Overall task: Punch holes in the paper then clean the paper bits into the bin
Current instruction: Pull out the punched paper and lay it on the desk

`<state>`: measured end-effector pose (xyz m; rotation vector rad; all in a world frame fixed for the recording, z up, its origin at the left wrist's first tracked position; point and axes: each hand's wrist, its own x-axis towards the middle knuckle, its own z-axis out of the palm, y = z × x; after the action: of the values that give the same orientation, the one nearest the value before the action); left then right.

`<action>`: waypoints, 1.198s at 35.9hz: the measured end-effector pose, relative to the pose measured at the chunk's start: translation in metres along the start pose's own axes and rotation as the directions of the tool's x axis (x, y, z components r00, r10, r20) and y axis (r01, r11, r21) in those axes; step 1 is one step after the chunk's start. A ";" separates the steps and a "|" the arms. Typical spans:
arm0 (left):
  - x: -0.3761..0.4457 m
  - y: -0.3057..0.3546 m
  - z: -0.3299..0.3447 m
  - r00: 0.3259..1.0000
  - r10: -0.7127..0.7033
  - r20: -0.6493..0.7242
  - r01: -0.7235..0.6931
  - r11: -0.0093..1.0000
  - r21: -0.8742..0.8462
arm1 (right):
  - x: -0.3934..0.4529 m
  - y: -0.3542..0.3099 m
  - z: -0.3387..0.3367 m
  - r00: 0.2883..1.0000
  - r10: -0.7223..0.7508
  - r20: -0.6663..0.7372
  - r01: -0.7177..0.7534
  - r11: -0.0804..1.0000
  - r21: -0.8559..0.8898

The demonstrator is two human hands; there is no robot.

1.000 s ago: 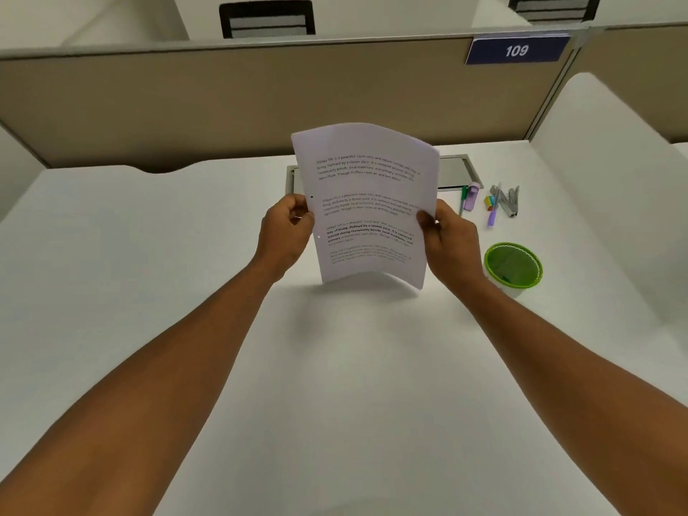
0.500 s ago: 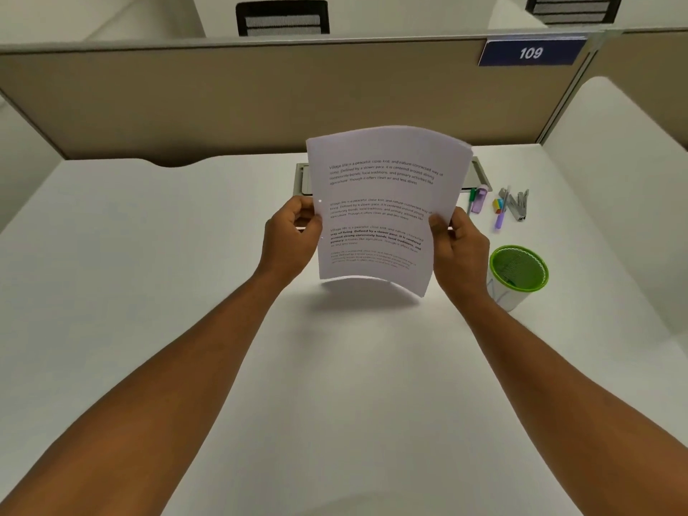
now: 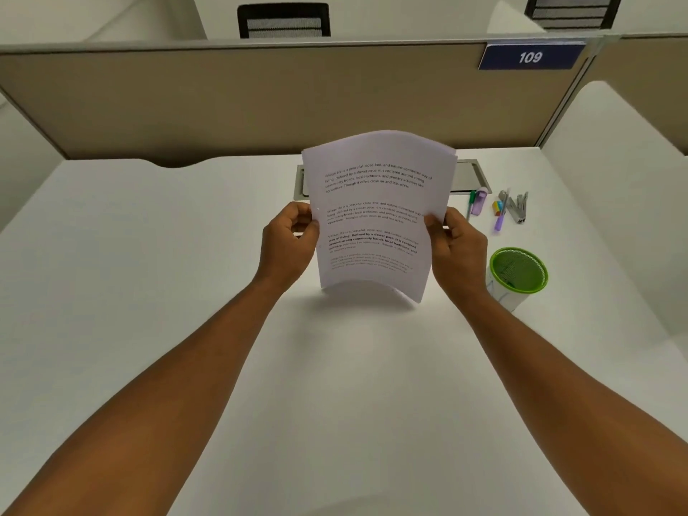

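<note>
**Holes seemingly punched, clean-up not begun**

White desk (image 3: pixel 111 292) inside a beige-partitioned cubicle lay bare across its left half, with no paper bits visible anywhere on it. Near the middle, the left hand (image 3: pixel 288 242) was closed on the left edge of the paper (image 3: pixel 376 214), thumb in front and fingers curled behind. A small pale dot at that edge, just by the thumb, looked like a punched hole, though it was too small to be sure. The printed sheets stood upright, bowed, lifted clear of the desk. The right hand (image 3: pixel 456 249) pinched the opposite edge the same way. Behind the sheets a grey tray (image 3: pixel 469 176) showed partly; no hole punch could be made out. Further right lay pens and small stationery (image 3: pixel 500 206), then the green-rimmed bin (image 3: pixel 517 271), near the right hand and apart from it.

Judging from this, punching seemed done or nearly so, while gathering bits into the bin remained.
</note>
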<state>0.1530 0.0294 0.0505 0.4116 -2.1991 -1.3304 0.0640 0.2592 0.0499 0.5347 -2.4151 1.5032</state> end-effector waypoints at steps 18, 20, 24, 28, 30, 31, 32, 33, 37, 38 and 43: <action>-0.015 -0.011 -0.013 0.997 -0.041 -0.072 0.040 0.999 -0.005 | -0.026 -0.017 0.033 0.995 0.022 0.101 -0.032 0.995 0.098; -0.016 -0.012 -0.012 0.996 -0.042 -0.075 0.042 0.999 0.007 | -0.026 -0.016 0.033 0.995 0.023 0.099 -0.031 0.996 0.088; -0.016 -0.007 -0.016 0.993 -0.010 -0.117 0.010 1.000 0.002 | -0.025 -0.021 0.026 0.998 0.006 0.056 -0.012 0.995 0.099; -0.016 -0.008 -0.016 0.999 -0.035 -0.034 0.035 0.999 0.017 | -0.030 -0.018 0.025 0.995 0.000 0.096 -0.007 0.997 0.077; -0.017 -0.010 -0.015 0.999 -0.051 0.007 0.051 0.998 0.044 | -0.032 -0.013 0.026 0.991 0.005 0.135 -0.011 0.999 0.049; -0.017 -0.010 -0.015 0.999 -0.050 0.008 0.050 0.997 0.051 | -0.032 -0.012 0.026 0.991 0.006 0.135 -0.011 0.999 0.038; -0.016 -0.010 -0.015 0.999 -0.046 -0.001 0.046 0.997 0.055 | -0.031 -0.012 0.024 0.992 0.007 0.125 -0.011 0.999 0.033; -0.016 -0.010 -0.016 0.999 -0.042 -0.011 0.042 0.998 0.055 | -0.029 -0.013 0.022 0.994 0.010 0.105 -0.014 0.999 0.035; -0.016 -0.009 -0.014 0.999 -0.047 0.006 0.046 0.998 0.053 | -0.028 -0.014 0.019 0.997 0.018 0.076 -0.021 0.999 0.047; -0.017 -0.011 -0.014 0.998 -0.061 0.024 0.060 0.997 0.058 | -0.029 -0.012 0.019 0.994 0.028 0.101 -0.032 0.999 0.040; -0.019 -0.016 -0.015 0.995 -0.084 0.050 0.078 0.991 0.107 | -0.030 -0.007 0.021 0.986 0.057 0.160 -0.057 0.998 -0.003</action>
<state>0.1764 0.0207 0.0363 0.5147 -2.3269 -1.2860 0.0939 0.2432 0.0342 0.6137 -2.5702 1.5395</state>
